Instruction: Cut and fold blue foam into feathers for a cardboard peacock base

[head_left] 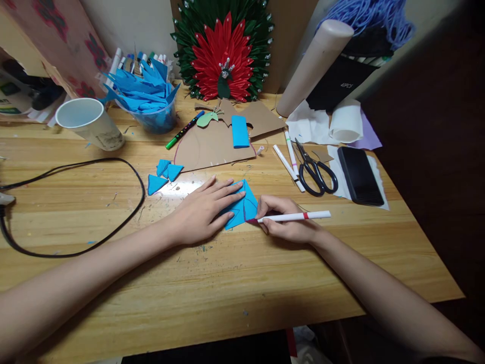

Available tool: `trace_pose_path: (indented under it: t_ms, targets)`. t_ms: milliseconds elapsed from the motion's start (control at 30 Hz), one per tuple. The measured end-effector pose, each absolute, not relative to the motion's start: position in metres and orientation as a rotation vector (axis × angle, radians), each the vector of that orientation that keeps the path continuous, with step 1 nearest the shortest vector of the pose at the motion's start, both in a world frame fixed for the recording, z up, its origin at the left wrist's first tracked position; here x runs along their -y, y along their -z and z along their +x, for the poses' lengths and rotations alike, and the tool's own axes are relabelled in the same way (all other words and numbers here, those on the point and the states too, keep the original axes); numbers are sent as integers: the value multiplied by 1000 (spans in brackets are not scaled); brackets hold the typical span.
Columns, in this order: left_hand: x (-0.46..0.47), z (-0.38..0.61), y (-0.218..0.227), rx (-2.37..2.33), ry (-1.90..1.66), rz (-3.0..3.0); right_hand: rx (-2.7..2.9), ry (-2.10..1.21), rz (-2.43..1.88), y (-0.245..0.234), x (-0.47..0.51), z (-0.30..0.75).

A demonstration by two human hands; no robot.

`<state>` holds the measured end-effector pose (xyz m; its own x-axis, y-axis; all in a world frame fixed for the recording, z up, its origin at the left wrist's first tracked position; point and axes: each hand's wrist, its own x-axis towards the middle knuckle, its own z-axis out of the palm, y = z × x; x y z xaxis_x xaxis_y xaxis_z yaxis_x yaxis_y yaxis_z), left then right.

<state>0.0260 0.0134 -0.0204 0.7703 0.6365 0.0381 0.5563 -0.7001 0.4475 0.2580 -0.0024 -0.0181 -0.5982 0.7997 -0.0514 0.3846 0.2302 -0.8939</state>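
Note:
My left hand (204, 210) lies flat with fingers stretched out, pressing down a blue paper piece (244, 205) on the wooden table (227, 283). A drawn line crosses the blue paper. My right hand (286, 222) pinches a white marker (303, 216) with a red band, its tip touching the paper's right edge. A few small blue triangles (163, 174) lie just left of the left hand.
Behind lie a brown cardboard shape (212, 144) with a blue strip (240, 131), a green pen (184, 130), black scissors (316, 172), two white markers (290, 162), a black phone (359, 174), a tub of blue cutouts (151, 103), a white cup (89, 124), a black cable (76, 207).

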Motion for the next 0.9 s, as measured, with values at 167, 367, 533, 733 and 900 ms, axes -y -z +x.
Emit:
trace_pose_path:
  t_ms: [167, 367, 533, 733, 900]
  targets:
    - [-14, 26, 21, -893, -295, 2533, 2029, -1399, -1081, 23, 1, 261]
    - [-14, 26, 20, -891, -294, 2527, 1603, -1393, -1101, 31, -8, 265]
    - [-14, 26, 20, -887, -298, 2527, 1763, -1290, -1275, 29, -9, 264]
    - [-14, 26, 21, -892, -273, 2549, 1911, -1230, -1314, 24, -7, 261]
    - [-14, 26, 19, -898, -258, 2552, 1896, -1230, -1321, 26, -9, 265]
